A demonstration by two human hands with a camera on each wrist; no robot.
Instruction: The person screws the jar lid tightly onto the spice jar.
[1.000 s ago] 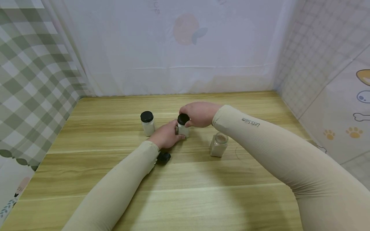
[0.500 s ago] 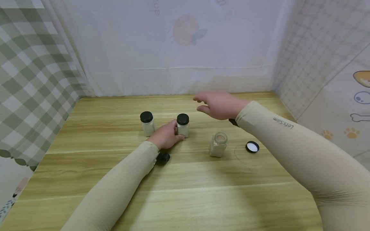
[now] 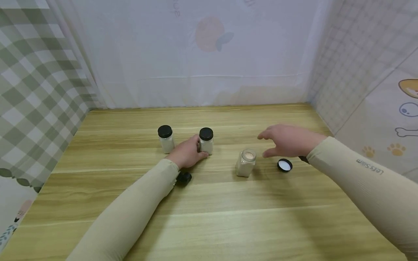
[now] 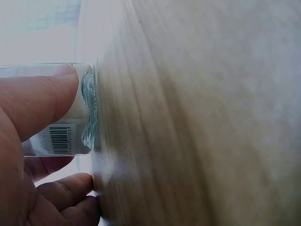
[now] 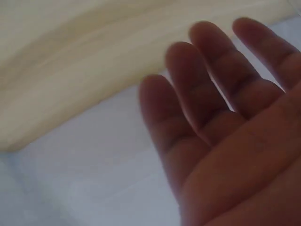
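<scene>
Gripping a clear glass jar with a round black lid and pale contents (image 3: 206, 145) in my left hand (image 3: 186, 153), thumb on the near side, fingers round the far side. It stands upright on the yellowish wood-grain table (image 3: 209, 224), around the middle, lid on. Left wrist cam: thumb lies along the glass, thick foot of the jar is down against the wood, and a white label with a black barcode (image 4: 60, 139) shows beside the thumb. Right hand (image 3: 289, 140) is loose, grasping nothing: fingers extended, thumb spread away, in the air just right of a squarish clear glass jar with an uncovered mouth (image 3: 245, 166). That one stands upright, pale contents inside, nearer to me than the gripped jar and to its right. A loose black lid with a white lining (image 3: 285, 165) lies on the table, lining up, just below my right hand in head view. Right wrist cam: palm and four slightly parted fingers, a bit blurred, against wood and white cloth. Third jar, clear glass, black-lidded, pale inside (image 3: 167, 143), is upright to the left of the gripped one, close by my left wrist. Black device (image 3: 184, 177) shows at that wrist. Both arms in beige sleeves (image 3: 130, 210), dark lettering on the right one.
</scene>
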